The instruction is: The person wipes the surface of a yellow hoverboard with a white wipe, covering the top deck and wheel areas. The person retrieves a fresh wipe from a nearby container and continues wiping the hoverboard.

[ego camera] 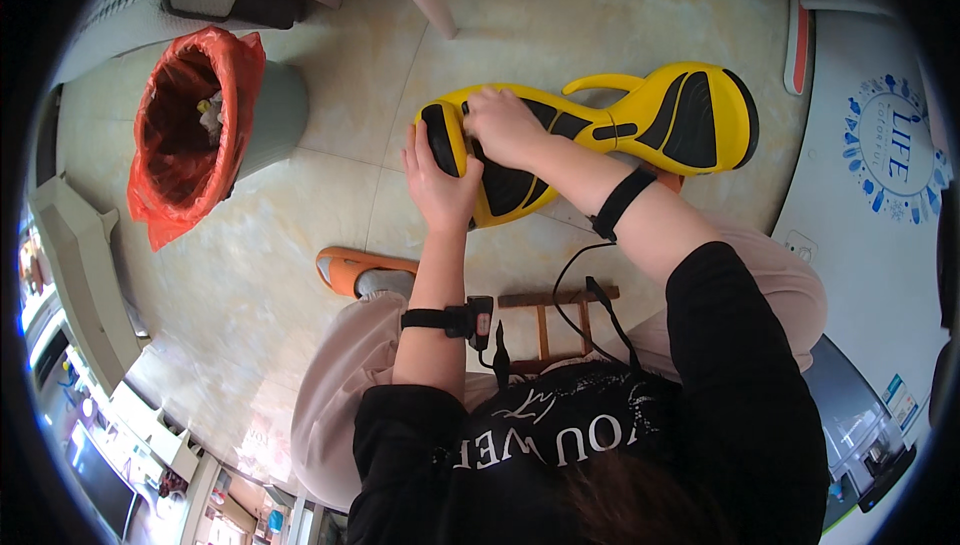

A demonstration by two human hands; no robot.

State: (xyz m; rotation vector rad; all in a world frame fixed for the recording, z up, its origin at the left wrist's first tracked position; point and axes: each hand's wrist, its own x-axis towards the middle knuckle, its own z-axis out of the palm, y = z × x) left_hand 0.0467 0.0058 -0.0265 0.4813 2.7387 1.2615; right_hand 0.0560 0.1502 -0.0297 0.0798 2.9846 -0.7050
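A yellow hoverboard [694, 121] with black foot pads lies on the floor in front of me. My left hand [444, 186] clasps its left end, fingers spread over the black wheel area and thumb towards the body. Close beside it, my right hand [504, 127] is curled over the board near the gap between the left end and the foot pad. A small dark bit shows at its fingertips, but I cannot tell whether it is a held thing or part of the board. Each forearm wears a black strap; the left one carries a small device [480, 323].
A grey bin [281, 109] with a red bag liner stands at the left. A pale plastic stool [435, 1] is at the top. A small wooden stool [541, 327] lies beneath me, by dangling black cables. A white appliance or cabinet surface [832, 170] borders the right side.
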